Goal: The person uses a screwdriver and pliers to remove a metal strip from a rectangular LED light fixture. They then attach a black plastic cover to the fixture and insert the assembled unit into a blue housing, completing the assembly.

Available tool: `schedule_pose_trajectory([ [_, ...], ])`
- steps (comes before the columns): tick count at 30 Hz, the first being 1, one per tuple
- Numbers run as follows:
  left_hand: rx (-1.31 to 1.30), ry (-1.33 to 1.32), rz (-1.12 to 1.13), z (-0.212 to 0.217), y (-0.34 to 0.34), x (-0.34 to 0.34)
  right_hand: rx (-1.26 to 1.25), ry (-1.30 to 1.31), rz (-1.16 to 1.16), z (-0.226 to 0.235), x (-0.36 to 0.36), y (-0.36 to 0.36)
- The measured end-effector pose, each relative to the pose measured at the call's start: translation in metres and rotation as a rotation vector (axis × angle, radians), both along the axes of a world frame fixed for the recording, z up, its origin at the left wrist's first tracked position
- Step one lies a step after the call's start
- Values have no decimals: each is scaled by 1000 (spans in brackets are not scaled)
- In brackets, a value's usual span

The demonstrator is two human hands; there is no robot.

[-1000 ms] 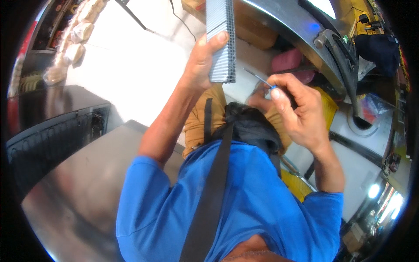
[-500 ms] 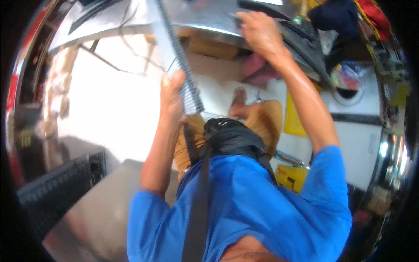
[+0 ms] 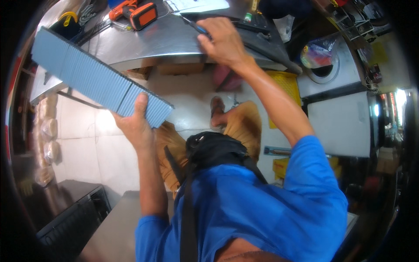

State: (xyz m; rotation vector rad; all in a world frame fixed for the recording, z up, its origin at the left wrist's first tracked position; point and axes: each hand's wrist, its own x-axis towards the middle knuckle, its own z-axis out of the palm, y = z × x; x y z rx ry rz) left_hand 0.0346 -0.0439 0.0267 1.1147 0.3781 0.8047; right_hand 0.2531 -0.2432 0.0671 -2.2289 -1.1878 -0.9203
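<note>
My left hand point(image 3: 136, 125) grips the near end of a long, light-blue ribbed panel point(image 3: 98, 78), its thumb on top of the ribs. The panel has dark edges and a dark line across its ribs. It slants up and away to the left, its far end over the left part of the metal table. My right hand point(image 3: 224, 43) is closed around a slim screwdriver-like tool point(image 3: 198, 28) with a blue and dark handle. Its thin shaft points to the far left, above the metal table point(image 3: 174, 43). The fingers partly hide the handle.
On the table lie an orange and black cordless drill point(image 3: 136, 14), white papers point(image 3: 203, 5) and dark long parts point(image 3: 257, 28). A yellow crate point(image 3: 286, 87) stands below at the right, near a white washing machine point(image 3: 325, 65). A grey surface point(image 3: 124, 222) is at the lower left.
My left hand has swung the panel's far end left and turned its ribbed face upward. My right hand, with the slim tool, appears further left in the view, which has also shifted.
</note>
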Motion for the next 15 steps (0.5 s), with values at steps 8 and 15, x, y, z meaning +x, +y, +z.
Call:
schedule_pose_trajectory([
  [8,-139,-160,-254,9,16,0,-192,511,-709,31,145,-102],
  [15,-93,-308,-293,19,23,16,-465,640,-874,-3,226,-153],
])
